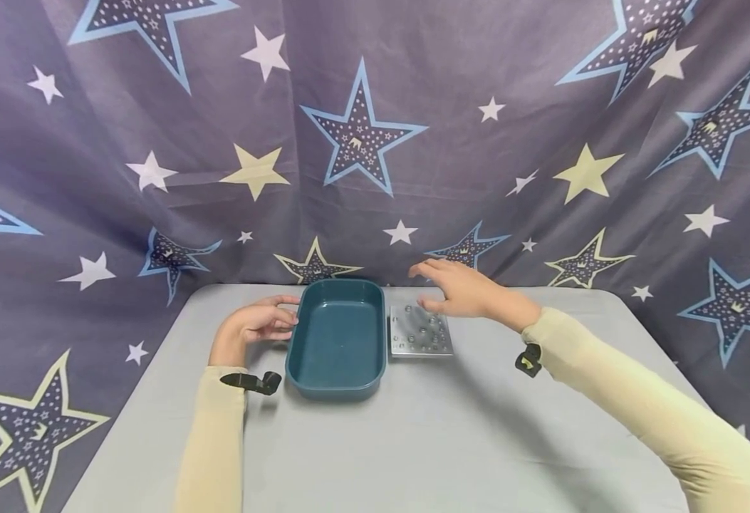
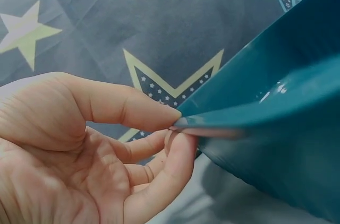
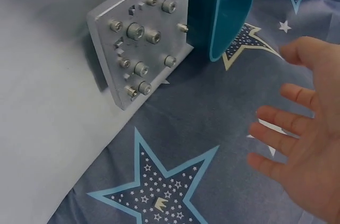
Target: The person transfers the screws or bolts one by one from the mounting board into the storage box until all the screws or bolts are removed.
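Observation:
A teal rectangular tray (image 1: 339, 342) lies on the table, its inside bare. Its left rim is pinched between the thumb and fingers of my left hand (image 1: 261, 322); the left wrist view shows the left hand (image 2: 106, 144) gripping the rim (image 2: 239, 115). Just right of the tray is a square metal plate (image 1: 419, 331) with several bolts of different sizes standing in it. My right hand (image 1: 461, 288) hovers above the plate's back right corner, fingers spread and holding nothing. In the right wrist view the right hand (image 3: 308, 128) is apart from the metal plate (image 3: 114, 46).
A pale cloth-covered table (image 1: 349, 456) extends in front of the tray and plate. Behind its far edge hangs a dark curtain (image 1: 439, 171) patterned with stars. The right forearm's sleeve (image 1: 631, 399) crosses above the table's right side.

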The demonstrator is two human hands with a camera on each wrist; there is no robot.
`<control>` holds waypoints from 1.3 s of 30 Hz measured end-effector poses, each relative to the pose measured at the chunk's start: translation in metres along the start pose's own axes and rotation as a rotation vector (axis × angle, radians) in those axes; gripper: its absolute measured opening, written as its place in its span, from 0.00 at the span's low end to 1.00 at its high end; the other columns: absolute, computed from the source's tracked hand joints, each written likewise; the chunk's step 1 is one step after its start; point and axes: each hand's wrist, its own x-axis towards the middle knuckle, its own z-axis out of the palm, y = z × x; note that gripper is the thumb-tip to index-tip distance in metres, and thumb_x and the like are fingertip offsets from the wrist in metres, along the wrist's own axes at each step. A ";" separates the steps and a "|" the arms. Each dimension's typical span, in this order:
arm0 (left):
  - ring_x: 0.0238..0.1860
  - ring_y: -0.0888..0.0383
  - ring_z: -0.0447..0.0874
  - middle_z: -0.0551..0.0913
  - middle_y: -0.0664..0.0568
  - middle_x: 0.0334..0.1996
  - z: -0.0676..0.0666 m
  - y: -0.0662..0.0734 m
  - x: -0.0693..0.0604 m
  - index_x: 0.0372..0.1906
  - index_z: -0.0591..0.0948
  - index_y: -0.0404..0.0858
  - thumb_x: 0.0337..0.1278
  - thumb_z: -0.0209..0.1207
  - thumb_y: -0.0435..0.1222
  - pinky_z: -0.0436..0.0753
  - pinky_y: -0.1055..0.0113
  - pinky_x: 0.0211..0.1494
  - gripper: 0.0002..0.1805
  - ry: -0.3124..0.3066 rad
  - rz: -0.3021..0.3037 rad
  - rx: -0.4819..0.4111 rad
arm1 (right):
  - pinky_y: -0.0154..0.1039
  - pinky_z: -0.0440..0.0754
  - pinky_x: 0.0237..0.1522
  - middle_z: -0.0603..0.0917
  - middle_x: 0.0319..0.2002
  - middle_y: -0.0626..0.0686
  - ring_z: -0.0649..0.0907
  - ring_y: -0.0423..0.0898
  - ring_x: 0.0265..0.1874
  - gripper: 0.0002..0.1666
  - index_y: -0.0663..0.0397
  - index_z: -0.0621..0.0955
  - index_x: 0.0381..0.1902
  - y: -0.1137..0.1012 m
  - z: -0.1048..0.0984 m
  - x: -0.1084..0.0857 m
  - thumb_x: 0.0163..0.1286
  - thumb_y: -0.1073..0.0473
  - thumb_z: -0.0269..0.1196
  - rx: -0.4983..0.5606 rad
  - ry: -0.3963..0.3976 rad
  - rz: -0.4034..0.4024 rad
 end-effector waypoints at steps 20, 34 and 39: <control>0.38 0.65 0.82 0.79 0.55 0.39 0.003 -0.003 -0.003 0.78 0.48 0.31 0.65 0.52 0.25 0.87 0.70 0.43 0.40 -0.019 0.021 0.011 | 0.47 0.85 0.49 0.82 0.46 0.51 0.82 0.50 0.46 0.21 0.51 0.81 0.53 -0.015 0.024 0.011 0.62 0.57 0.70 -0.110 -0.106 -0.124; 0.36 0.66 0.81 0.77 0.57 0.35 0.006 0.001 -0.002 0.78 0.50 0.32 0.64 0.52 0.25 0.86 0.70 0.41 0.40 0.000 0.020 0.015 | 0.43 0.84 0.40 0.84 0.37 0.52 0.82 0.47 0.37 0.14 0.51 0.85 0.42 -0.025 0.053 0.017 0.56 0.61 0.71 -0.121 -0.199 -0.250; 0.34 0.65 0.81 0.77 0.57 0.33 0.004 -0.001 -0.002 0.78 0.50 0.32 0.63 0.52 0.24 0.87 0.70 0.40 0.40 0.011 0.014 0.003 | 0.43 0.82 0.42 0.84 0.36 0.50 0.81 0.47 0.38 0.12 0.49 0.85 0.37 -0.027 0.061 0.017 0.53 0.58 0.73 -0.177 -0.195 -0.277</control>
